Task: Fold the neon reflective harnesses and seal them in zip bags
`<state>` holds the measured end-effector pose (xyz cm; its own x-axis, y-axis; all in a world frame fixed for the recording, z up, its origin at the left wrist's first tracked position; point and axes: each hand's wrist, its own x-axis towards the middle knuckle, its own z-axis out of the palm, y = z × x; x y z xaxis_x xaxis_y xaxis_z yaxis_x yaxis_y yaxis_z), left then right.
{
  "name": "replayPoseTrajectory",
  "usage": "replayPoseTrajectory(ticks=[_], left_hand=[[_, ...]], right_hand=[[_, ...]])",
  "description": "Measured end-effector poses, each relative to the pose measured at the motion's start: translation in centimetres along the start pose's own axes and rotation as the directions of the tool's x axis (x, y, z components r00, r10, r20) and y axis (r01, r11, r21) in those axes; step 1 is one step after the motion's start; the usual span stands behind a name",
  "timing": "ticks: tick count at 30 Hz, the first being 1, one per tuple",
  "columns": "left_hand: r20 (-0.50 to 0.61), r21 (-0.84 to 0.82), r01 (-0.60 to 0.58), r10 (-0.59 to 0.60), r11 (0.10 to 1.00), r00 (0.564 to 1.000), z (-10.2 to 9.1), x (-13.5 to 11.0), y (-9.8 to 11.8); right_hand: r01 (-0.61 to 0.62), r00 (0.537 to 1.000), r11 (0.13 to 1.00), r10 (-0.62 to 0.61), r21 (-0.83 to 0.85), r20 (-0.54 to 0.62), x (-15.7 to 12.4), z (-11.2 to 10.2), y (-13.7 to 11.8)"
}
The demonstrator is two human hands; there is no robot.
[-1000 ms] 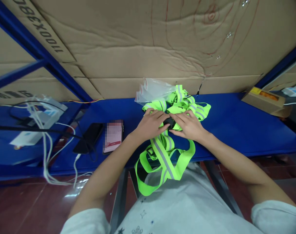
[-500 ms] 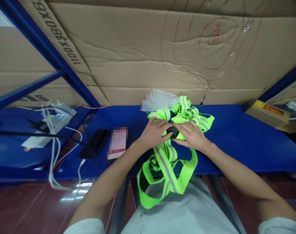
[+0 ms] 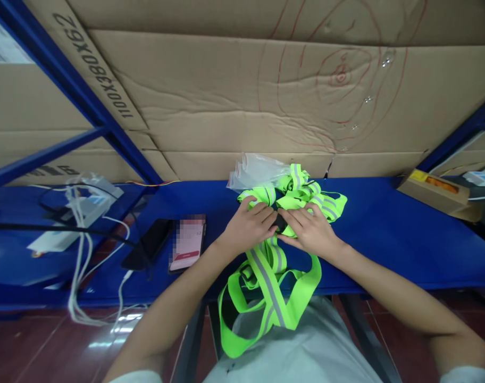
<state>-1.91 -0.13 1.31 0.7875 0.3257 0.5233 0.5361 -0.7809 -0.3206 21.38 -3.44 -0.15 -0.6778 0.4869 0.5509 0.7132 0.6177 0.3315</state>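
Neon-green reflective straps (image 3: pixel 272 282) with grey stripes hang over the front edge of the blue table, their loops reaching my lap. At the table's middle, my left hand (image 3: pixel 250 226) and my right hand (image 3: pixel 308 226) meet with curled fingers around a black buckle (image 3: pixel 281 222) on the strap. Fingers cover most of the buckle, so I cannot tell whether its halves are joined. Just beyond my hands lies a heap of more green reflective straps (image 3: pixel 332 205). Clear plastic bags (image 3: pixel 258 169) sit behind it.
Left of my hands lie a phone with a lit screen (image 3: pixel 187 242) and a dark phone (image 3: pixel 149 244). White cables (image 3: pixel 83 266) and a power strip (image 3: pixel 59 238) are farther left. An open cardboard box (image 3: pixel 434 191) stands at right; a cardboard wall (image 3: pixel 210 80) rises behind the table (image 3: pixel 378 229).
My hands have drawn closer together around the black buckle, covering more of it. The view has tilted slightly upward, and everything sits a little lower and farther left.
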Motion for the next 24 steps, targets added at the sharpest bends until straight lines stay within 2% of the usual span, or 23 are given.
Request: replayPoseTrajectory(ticks=[6, 13, 17, 20, 22, 24], left_hand=[[0.038, -0.019, 0.006, -0.006, 1.000, 0.999, 0.9, 0.0, -0.1], [0.091, -0.046, 0.081, -0.077, 0.996, 0.993, 0.1, 0.8, -0.1], [0.130, -0.044, 0.054, -0.048, 0.998, 0.990, -0.4, 2.2, -0.6], [0.171, -0.047, 0.035, -0.026, 0.998, 0.985, -1.4, 4.4, -1.3], [0.257, -0.076, 0.102, -0.079, 0.992, 0.963, -2.3, 6.4, -2.3], [0.371, -0.194, 0.289, -0.203, 0.937, 0.906, -3.3, 8.4, -3.8]], right_hand=[[-0.006, 0.996, 1.000, 0.007, -0.005, 0.091, -0.1, 0.3, 0.1], [0.127, 0.991, 0.990, -0.124, -0.059, 0.053, 0.7, -1.1, 1.9], [0.172, 0.983, 0.979, -0.163, -0.110, 0.088, 1.5, -2.4, 2.9], [0.191, 0.973, 0.977, -0.175, -0.098, 0.150, 2.9, -3.5, 4.5], [0.152, 0.956, 0.988, -0.143, -0.015, 0.255, 4.5, -4.5, 6.0], [-0.010, 0.916, 0.995, -0.032, 0.102, 0.401, 6.4, -5.6, 7.7]])
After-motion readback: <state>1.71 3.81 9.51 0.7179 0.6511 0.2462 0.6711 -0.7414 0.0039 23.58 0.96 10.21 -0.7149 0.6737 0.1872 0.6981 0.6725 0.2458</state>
